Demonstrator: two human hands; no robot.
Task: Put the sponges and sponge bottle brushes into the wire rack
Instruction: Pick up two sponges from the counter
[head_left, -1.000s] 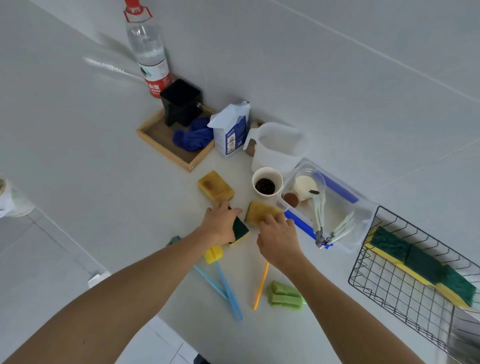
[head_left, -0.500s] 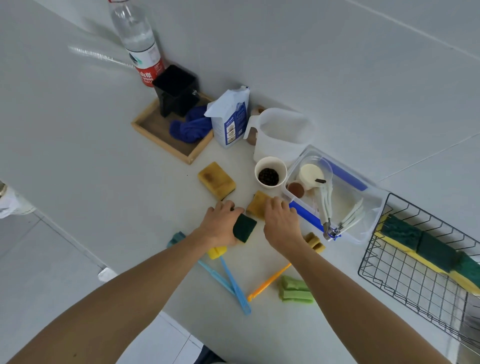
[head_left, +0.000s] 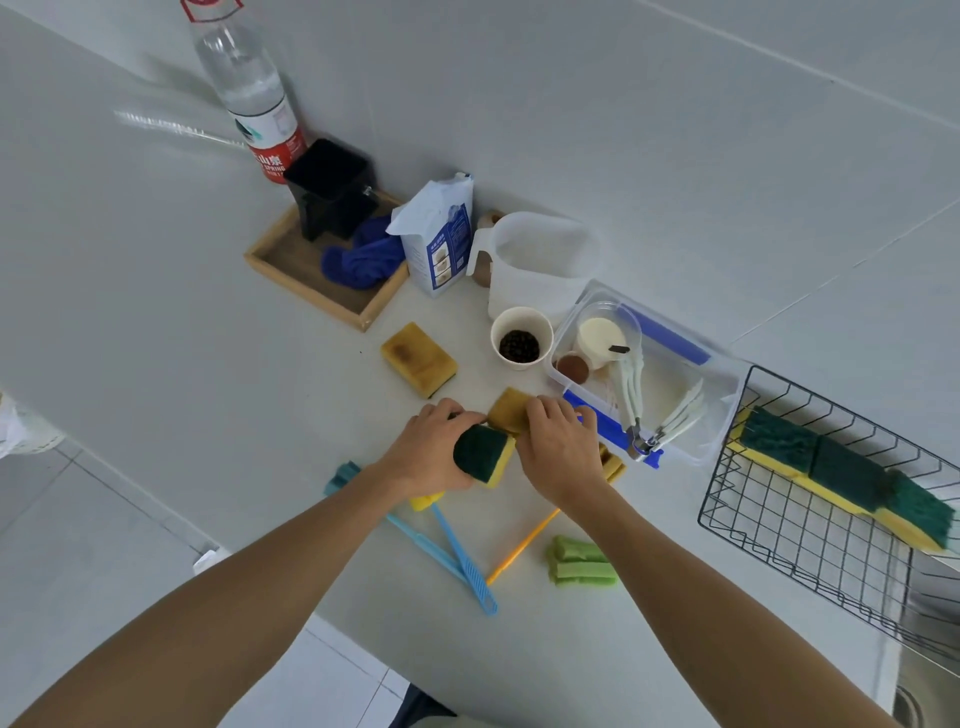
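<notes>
A: Where's the sponge you're working on?

B: The green-and-yellow sponge (head_left: 482, 456) is lifted in your left hand (head_left: 431, 457), fingers curled shut round one end, green face up, its free end pointing right toward your other hand.

A: And the right hand (head_left: 558, 452)?

B: It lies flat over the brown sponge (head_left: 510, 410), fingers bent on top of it. Whether they've gripped it I cannot tell.

A: Which way to the wire rack (head_left: 810, 525)?

B: Well off to your right, past the clear tub (head_left: 727, 410), with green-topped sponges (head_left: 841, 473) already along its far side. Your right hand is nearer, so I'd judge it goes first. A third sponge (head_left: 418, 358) sits apart, up-left of both hands.
</notes>
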